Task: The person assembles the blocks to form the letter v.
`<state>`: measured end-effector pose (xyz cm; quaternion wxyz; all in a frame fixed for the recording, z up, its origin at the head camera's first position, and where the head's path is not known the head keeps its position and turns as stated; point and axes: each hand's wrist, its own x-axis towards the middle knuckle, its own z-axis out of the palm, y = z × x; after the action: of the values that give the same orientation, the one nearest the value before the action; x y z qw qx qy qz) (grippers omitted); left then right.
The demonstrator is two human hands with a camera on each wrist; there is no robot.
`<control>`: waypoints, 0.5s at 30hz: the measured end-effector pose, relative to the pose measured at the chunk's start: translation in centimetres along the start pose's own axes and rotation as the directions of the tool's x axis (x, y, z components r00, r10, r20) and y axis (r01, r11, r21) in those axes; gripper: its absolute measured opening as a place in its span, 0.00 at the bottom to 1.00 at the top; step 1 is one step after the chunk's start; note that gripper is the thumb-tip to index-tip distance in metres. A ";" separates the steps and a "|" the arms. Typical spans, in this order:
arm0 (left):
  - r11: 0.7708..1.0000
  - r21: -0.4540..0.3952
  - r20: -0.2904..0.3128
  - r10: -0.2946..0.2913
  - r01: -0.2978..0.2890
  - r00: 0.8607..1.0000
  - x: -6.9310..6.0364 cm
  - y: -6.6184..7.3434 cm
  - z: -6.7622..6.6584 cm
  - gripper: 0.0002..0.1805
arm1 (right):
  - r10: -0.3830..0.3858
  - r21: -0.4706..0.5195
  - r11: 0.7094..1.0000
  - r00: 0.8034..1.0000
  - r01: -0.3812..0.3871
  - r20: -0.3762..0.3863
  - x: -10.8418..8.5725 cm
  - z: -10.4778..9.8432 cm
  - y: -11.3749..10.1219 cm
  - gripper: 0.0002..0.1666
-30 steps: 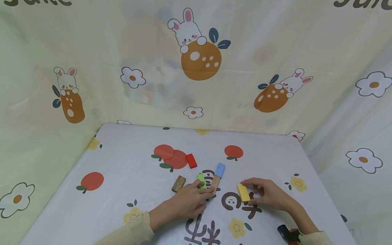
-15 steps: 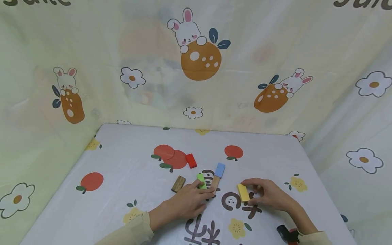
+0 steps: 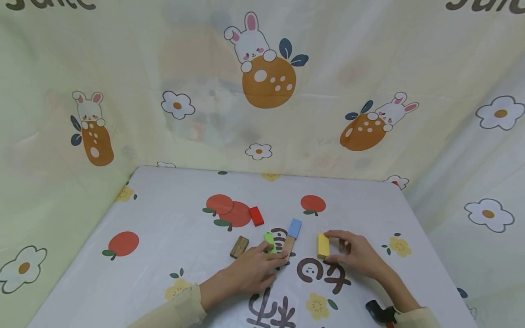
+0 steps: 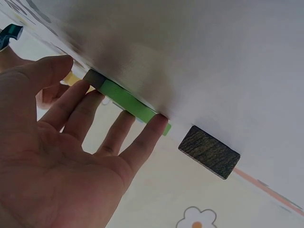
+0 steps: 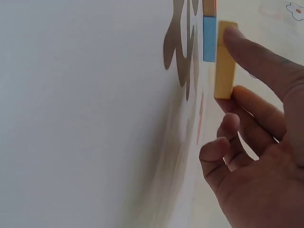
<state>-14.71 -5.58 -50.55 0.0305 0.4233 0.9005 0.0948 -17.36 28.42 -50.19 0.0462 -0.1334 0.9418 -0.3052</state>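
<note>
My right hand pinches a yellow block at its two ends, between thumb and forefinger. The right wrist view shows this yellow block with the other fingers loosely bent beneath. Extended fingers of my left hand rest against a green block and a tan wooden block, partly covering both. A blue block meets the tan one end to end. In the left wrist view, fingertips touch the long side of the green block; no thumb closes round it.
A brown wood-grain block lies left of the green one. Farther back is a red block beside printed fruit on the tablecloth. A patterned curtain hangs behind the table. A black device sits at my right wrist.
My right hand has moved the yellow block slightly away from me and straightened it, so it stands nearer the blue block's level. My left hand and the other blocks stay put.
</note>
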 end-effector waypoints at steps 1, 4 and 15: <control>1.000 0.000 -0.001 0.001 -0.001 1.000 0.0 0.0 0.0 0.30 | 0.008 0.007 1.000 1.000 -0.008 -0.014 0.1 0.0 0.0 0.39; 1.000 -0.002 0.000 -0.002 0.002 1.000 0.0 0.1 0.0 0.31 | 0.027 0.024 0.999 0.999 -0.026 -0.038 0.2 0.1 -0.1 0.39; 1.000 0.016 -0.011 0.005 -0.005 1.000 0.0 0.1 -0.1 0.30 | 0.046 0.006 0.999 0.994 -0.046 -0.102 0.8 0.5 -0.1 0.39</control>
<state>-14.66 -5.52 -50.47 0.0218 0.4253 0.9003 0.0903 -18.02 27.82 -50.55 0.0051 -0.0957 0.9451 -0.3124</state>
